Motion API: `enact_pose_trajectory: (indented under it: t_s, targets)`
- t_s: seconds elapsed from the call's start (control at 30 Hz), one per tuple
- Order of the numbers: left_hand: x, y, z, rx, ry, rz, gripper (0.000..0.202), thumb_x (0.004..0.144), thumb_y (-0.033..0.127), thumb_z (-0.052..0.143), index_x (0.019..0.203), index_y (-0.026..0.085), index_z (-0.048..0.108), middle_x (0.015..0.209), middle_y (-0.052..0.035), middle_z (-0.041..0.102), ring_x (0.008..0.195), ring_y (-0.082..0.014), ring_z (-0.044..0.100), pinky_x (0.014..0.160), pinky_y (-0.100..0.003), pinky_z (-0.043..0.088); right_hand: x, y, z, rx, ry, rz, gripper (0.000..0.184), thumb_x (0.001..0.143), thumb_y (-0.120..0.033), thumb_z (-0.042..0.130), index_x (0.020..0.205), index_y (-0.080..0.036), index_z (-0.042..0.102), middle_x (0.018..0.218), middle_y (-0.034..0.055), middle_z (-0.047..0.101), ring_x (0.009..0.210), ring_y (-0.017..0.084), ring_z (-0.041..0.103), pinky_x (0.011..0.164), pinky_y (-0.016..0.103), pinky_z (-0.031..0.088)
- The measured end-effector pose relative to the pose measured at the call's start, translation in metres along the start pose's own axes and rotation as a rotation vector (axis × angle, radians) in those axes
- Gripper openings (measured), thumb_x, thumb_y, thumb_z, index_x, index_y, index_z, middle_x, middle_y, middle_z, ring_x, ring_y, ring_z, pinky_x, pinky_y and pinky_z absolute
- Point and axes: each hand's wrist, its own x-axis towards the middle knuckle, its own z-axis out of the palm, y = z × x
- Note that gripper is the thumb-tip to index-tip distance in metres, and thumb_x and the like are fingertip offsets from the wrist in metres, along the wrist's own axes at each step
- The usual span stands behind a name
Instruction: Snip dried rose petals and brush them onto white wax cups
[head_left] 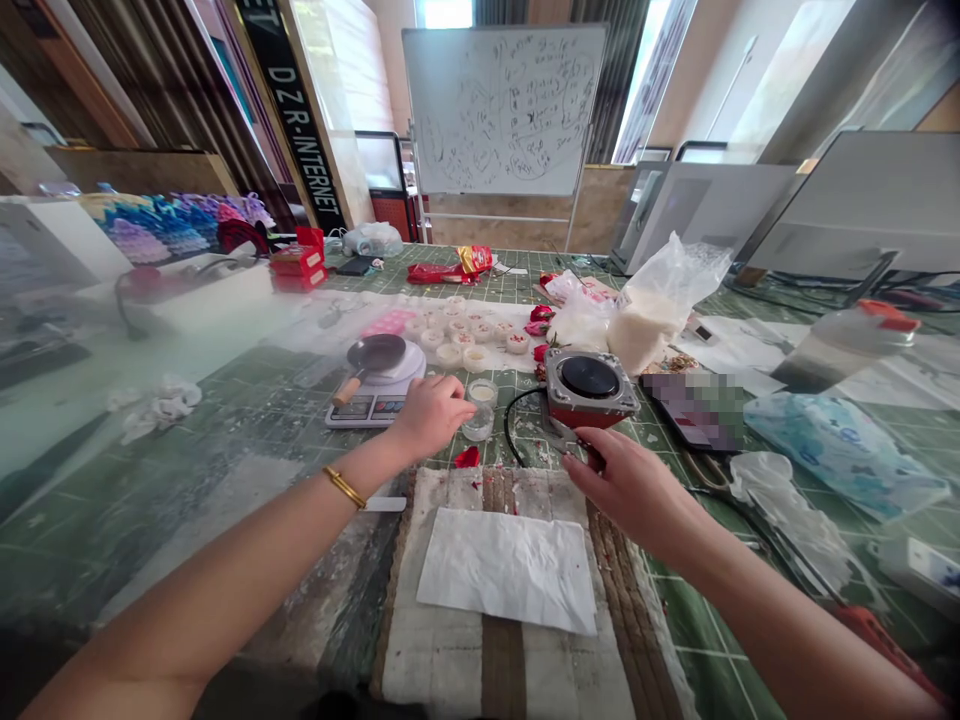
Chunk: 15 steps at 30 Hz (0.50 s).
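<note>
My left hand [435, 412] is closed, thumb and fingertips together, just left of two small clear cups [478, 420] set one behind the other. The rear cup appears to hold something cream-coloured. Whatever the left fingers pinch, if anything, is too small to make out. In my right hand [626, 470] is a small scissors-like metal tool [561, 434], its tip pointing up and left below the small hot plate [591, 382]. A red petal [468, 457] lies between the hands. Nearer me, a white paper sheet [510, 570] rests on a striped cloth [427, 660].
A kitchen scale [352, 412] bears a small wooden-handled pan [376, 352]. Several round cream pieces [476, 357] stand behind the cups, beside red roses [540, 320]. A bag of white grains [649, 320], a phone [686, 410] and a squeeze bottle [844, 345] lie rightward.
</note>
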Motion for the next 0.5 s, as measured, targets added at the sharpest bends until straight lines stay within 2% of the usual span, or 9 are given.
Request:
enact_pose_trajectory:
  t_s: [0.1, 0.2, 0.27, 0.37, 0.43, 0.47, 0.5]
  targets:
    - [0.011, -0.002, 0.008, -0.088, 0.048, -0.042, 0.012, 0.076, 0.027, 0.061, 0.073, 0.024, 0.073, 0.083, -0.0017, 0.058, 0.08, -0.0165, 0.054, 0.072, -0.031, 0.036, -0.024, 0.02, -0.003, 0.004, -0.016, 0.019, 0.035, 0.086, -0.042, 0.042, 0.108, -0.019, 0.057, 0.08, 0.0034, 0.063, 0.066, 0.017, 0.058, 0.06, 0.028, 0.042]
    - [0.02, 0.0, 0.013, -0.144, 0.085, -0.074, 0.008, 0.07, 0.024, 0.067, 0.066, 0.019, 0.07, 0.08, -0.0012, 0.059, 0.076, -0.0147, 0.056, 0.069, -0.027, 0.039, -0.045, 0.038, -0.007, 0.02, -0.041, 0.048, 0.039, 0.085, -0.045, 0.042, 0.11, -0.019, 0.056, 0.077, 0.0023, 0.063, 0.061, 0.015, 0.056, 0.056, 0.027, 0.042]
    - [0.024, 0.002, 0.014, -0.164, 0.092, -0.083, 0.011, 0.069, 0.027, 0.068, 0.062, 0.018, 0.068, 0.075, -0.0007, 0.06, 0.073, -0.0146, 0.056, 0.067, -0.027, 0.04, -0.058, 0.049, -0.009, 0.034, -0.05, 0.069, 0.04, 0.085, -0.047, 0.043, 0.11, -0.019, 0.056, 0.075, 0.0018, 0.062, 0.06, 0.014, 0.056, 0.055, 0.026, 0.043]
    - [0.023, 0.007, 0.009, -0.168, 0.088, -0.094, 0.026, 0.075, 0.035, 0.062, 0.055, 0.017, 0.066, 0.069, -0.0022, 0.061, 0.07, -0.0163, 0.055, 0.068, -0.031, 0.04, -0.075, 0.065, -0.013, 0.039, -0.06, 0.096, 0.041, 0.084, -0.049, 0.044, 0.111, -0.02, 0.056, 0.07, 0.0004, 0.062, 0.055, 0.013, 0.055, 0.053, 0.025, 0.043]
    - [0.017, 0.014, 0.001, -0.157, 0.093, -0.096, 0.025, 0.078, 0.033, 0.058, 0.062, 0.018, 0.069, 0.084, -0.0056, 0.064, 0.081, -0.0205, 0.056, 0.075, -0.036, 0.04, -0.086, 0.077, -0.015, 0.03, -0.065, 0.118, 0.043, 0.084, -0.05, 0.044, 0.112, -0.02, 0.056, 0.067, -0.0002, 0.061, 0.051, 0.013, 0.054, 0.051, 0.025, 0.043]
    - [0.012, 0.018, -0.004, -0.148, 0.098, -0.093, 0.017, 0.078, 0.029, 0.058, 0.071, 0.02, 0.072, 0.101, -0.0071, 0.062, 0.093, -0.0244, 0.054, 0.081, -0.039, 0.038, -0.091, 0.083, -0.015, 0.019, -0.063, 0.138, 0.044, 0.083, -0.052, 0.044, 0.112, -0.02, 0.057, 0.066, -0.0002, 0.061, 0.051, 0.013, 0.054, 0.051, 0.025, 0.043]
    - [0.006, 0.023, -0.01, -0.135, 0.099, -0.081, 0.018, 0.077, 0.022, 0.057, 0.088, 0.024, 0.071, 0.118, -0.0072, 0.056, 0.105, -0.0273, 0.049, 0.086, -0.042, 0.036, -0.096, 0.09, -0.015, 0.003, -0.062, 0.159, 0.046, 0.082, -0.053, 0.045, 0.112, -0.021, 0.057, 0.066, 0.0001, 0.062, 0.053, 0.014, 0.056, 0.051, 0.025, 0.044]
